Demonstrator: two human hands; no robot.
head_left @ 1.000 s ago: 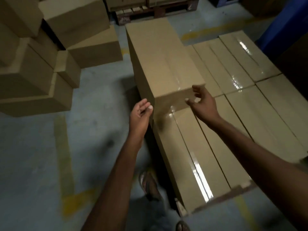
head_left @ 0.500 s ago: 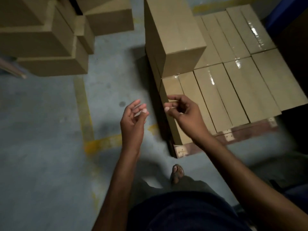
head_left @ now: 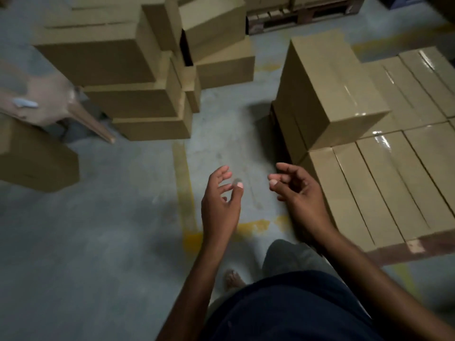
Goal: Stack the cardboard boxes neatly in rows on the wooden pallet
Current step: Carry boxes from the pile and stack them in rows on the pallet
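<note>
- Bare and empty, the left hand (head_left: pixel 220 205) hangs at lower centre of the frame with fingers loosely spread and thumb lifted, gripping nothing.
- Just beside it, the right hand (head_left: pixel 299 195) is also empty, fingers half-curled inward, poised over the concrete floor (head_left: pixel 98 242) near the painted yellow line (head_left: pixel 183 183).
- Both palms face each other with a gap between them, a readiness that suits taking a carton by its two sides; that is a judgement.
- Right of the hands, a layer of taped cardboard boxes (head_left: pixel 374 188) lies flat in tight rows on the wooden pallet (head_left: pixel 416 247), whose edge shows at lower right.
- One box on top (head_left: pixel 330 92) sits at the left edge of that layer, upper right of the hands, starting a second tier.
- Loose boxes in a pile (head_left: pixel 138 77) stand at upper left, well apart from both hands across open floor; these are likely the supply, so the next reach probably goes there.
- Much of the second tier is not yet filled.
</note>
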